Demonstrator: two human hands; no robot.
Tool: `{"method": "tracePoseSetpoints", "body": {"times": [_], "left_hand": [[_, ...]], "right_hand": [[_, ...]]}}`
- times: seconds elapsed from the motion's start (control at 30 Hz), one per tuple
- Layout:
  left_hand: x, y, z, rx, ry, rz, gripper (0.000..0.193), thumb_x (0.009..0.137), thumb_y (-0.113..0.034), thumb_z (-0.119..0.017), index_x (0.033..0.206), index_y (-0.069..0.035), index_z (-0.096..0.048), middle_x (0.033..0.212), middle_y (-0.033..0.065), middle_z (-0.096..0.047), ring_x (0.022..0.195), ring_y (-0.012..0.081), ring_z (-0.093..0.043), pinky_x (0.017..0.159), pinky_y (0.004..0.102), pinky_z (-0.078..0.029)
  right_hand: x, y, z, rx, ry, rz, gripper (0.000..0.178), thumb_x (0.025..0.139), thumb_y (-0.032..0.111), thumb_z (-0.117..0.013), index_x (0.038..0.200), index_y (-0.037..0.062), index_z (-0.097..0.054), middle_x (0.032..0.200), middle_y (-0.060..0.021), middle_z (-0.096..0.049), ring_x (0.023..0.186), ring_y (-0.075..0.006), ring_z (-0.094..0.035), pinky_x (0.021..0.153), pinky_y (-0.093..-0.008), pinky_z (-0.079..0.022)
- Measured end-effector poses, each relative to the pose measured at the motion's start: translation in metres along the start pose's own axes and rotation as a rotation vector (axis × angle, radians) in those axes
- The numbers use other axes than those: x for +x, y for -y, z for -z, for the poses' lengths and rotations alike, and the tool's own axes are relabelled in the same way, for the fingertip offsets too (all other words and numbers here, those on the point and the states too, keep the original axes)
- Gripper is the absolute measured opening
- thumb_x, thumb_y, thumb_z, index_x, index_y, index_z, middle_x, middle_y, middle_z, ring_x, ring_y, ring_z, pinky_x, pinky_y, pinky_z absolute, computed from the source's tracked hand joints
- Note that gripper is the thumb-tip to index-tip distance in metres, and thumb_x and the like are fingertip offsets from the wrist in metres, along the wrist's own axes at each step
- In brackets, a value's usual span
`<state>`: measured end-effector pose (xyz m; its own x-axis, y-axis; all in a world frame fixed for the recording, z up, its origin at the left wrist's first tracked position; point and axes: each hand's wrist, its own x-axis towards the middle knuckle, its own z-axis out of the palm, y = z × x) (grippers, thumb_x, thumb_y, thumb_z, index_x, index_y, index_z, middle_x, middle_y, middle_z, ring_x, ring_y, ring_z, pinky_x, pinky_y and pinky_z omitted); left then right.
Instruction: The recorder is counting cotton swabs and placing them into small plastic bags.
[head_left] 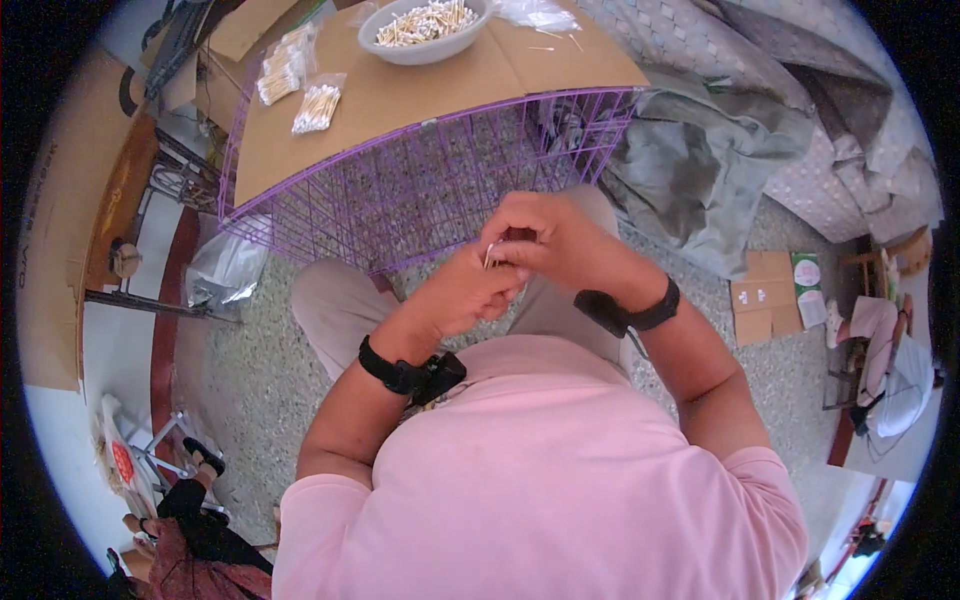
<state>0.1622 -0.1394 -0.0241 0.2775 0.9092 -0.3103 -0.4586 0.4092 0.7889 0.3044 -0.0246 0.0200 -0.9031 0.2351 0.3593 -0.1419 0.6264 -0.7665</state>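
Above my lap, my two hands meet. My left hand (pixel 465 290) is closed round a few cotton swabs (pixel 489 256), whose ends poke out at the top of the fist. The fingers of my right hand (pixel 545 235) are bent and pinch at those same swabs; how many lie between them is hidden. Beyond the hands, a pale bowl (pixel 430 52) heaped with cotton swabs stands on a cardboard sheet (pixel 430 100). Clear bags of swabs (pixel 318 106) lie to the left of the bowl.
The cardboard rests on a purple wire cage (pixel 400 175) in front of my knees. Empty-looking clear bags (pixel 538 14) and loose swabs lie at its far right. A grey-green cloth (pixel 690 160) hangs to the right. Other people sit at lower left (pixel 200 540) and far right (pixel 880 350).
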Motion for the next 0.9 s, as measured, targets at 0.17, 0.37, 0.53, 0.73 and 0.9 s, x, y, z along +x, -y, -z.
{"method": "tracePoseSetpoints", "body": {"times": [0.17,0.37,0.53,0.73,0.9], "left_hand": [[-0.005,-0.006,0.000,-0.114,0.066,-0.135,0.034,0.097,-0.033,-0.047,0.108,-0.002,-0.054,0.081,0.0078,-0.060,0.062,0.0114,-0.056,0.053,0.0248,-0.046],[-0.006,-0.019,0.011,-0.192,0.164,-0.112,0.040,0.098,-0.030,-0.043,0.121,0.002,-0.051,0.100,0.0131,-0.062,0.083,0.0166,-0.064,0.077,0.0332,-0.054],[-0.010,-0.015,0.016,-0.059,0.086,-0.095,0.039,0.097,-0.032,-0.047,0.117,0.001,-0.052,0.093,0.0081,-0.062,0.074,0.0132,-0.060,0.067,0.0279,-0.052],[-0.017,-0.019,0.026,-0.107,0.069,-0.082,0.029,0.096,-0.030,-0.049,0.107,-0.003,-0.054,0.068,-0.0044,-0.042,0.053,0.0045,-0.034,0.047,0.0187,-0.027],[-0.032,-0.033,0.059,-0.102,-0.022,-0.101,0.024,0.097,-0.025,-0.047,0.105,-0.003,-0.053,0.066,-0.0054,-0.038,0.052,0.0024,-0.031,0.045,0.0164,-0.025]], "right_hand": [[0.002,-0.007,0.012,0.326,0.002,-0.343,0.007,0.086,0.007,-0.063,0.089,0.0020,-0.061,0.077,-0.0001,-0.061,0.068,-0.0050,-0.055,0.061,-0.0203,-0.044],[0.013,-0.017,0.016,0.432,0.053,-0.341,0.005,0.086,0.006,-0.062,0.088,0.0020,-0.060,0.074,0.0005,-0.059,0.067,-0.0045,-0.053,0.059,-0.0210,-0.044],[0.017,-0.008,0.008,0.261,0.048,-0.366,0.003,0.087,0.005,-0.061,0.087,0.0023,-0.060,0.072,0.0003,-0.058,0.064,-0.0049,-0.052,0.057,-0.0211,-0.043],[0.026,-0.011,-0.002,0.232,-0.014,-0.312,0.008,0.084,0.008,-0.063,0.088,0.0015,-0.061,0.073,-0.0045,-0.059,0.064,-0.0097,-0.054,0.058,-0.0259,-0.045],[0.027,-0.033,0.001,0.143,-0.022,-0.329,0.010,0.084,0.011,-0.064,0.091,0.0025,-0.062,0.079,-0.0062,-0.062,0.072,-0.0135,-0.058,0.064,-0.0283,-0.047]]}}
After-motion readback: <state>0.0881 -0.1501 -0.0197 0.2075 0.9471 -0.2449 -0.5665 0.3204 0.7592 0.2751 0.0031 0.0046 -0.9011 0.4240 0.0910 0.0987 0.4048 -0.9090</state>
